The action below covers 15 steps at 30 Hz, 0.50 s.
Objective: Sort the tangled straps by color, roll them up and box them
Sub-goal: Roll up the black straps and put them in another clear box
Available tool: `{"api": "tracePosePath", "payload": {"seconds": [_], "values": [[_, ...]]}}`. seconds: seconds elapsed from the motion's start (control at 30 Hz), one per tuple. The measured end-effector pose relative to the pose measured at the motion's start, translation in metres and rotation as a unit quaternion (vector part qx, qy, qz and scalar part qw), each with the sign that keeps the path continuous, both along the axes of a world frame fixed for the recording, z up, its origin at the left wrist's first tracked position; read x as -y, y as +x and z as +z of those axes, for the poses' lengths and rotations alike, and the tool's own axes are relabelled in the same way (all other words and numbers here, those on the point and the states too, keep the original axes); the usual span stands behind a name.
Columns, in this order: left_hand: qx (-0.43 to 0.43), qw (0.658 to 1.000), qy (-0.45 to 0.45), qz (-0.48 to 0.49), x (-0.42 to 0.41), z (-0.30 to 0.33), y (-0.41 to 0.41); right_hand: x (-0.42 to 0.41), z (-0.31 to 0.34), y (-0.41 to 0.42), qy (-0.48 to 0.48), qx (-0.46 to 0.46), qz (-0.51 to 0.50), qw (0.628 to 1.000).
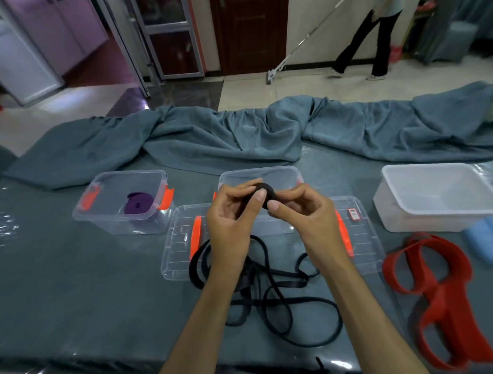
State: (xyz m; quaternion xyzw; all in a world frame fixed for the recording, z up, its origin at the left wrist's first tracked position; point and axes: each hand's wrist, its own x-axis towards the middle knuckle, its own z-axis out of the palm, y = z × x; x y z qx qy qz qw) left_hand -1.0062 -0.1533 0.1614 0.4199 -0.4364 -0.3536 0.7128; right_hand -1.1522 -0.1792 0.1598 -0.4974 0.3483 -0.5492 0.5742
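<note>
Beneath fingers (261, 197): open clear plastic box (284, 173), flat clear lids (180, 245). Nearer: loose black strap loops (274, 295). Right: tangled red straps (438, 278), white tub (436, 208).

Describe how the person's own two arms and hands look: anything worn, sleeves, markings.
Both arms are bare from the bottom edge of the picture up to the hands; no sleeve shows on either. The left hand and the right hand wear no gloves, and no ring, watch or bracelet is visible. The thumbnails are short and unpainted. No markings, tape or cables show on either forearm.

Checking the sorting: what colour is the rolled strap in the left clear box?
Purple rolled strap, head view.
</note>
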Motion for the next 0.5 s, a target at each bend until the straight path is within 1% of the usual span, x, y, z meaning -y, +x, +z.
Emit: {"api": "tracePosePath", "payload": {"seconds": [0.1,0.23,0.3,0.4,0.5], "values": [[-0.001,1.0,-0.002,0.007,0.001,0.001,-0.005,-0.002,-0.001,0.004,-0.003,0.032,-0.008,0.999],[0.09,0.996,0.01,-0.004,0.001,-0.001,-0.003,0.003,0.002,0.004,0.016,0.089,0.001,0.996],[0.134,0.991,0.016,0.014,0.001,-0.002,-0.001,0.005,0.002,0.002,0.028,0.068,0.021,0.997],[0.178,0.984,0.012,0.013,0.002,-0.003,-0.002,0.007,0.002,0.002,0.013,0.0,0.018,1.0],[0.183,0.983,0.014,0.011,0.004,-0.002,-0.007,0.011,0.006,0.001,0.014,0.022,-0.006,1.0]]}}
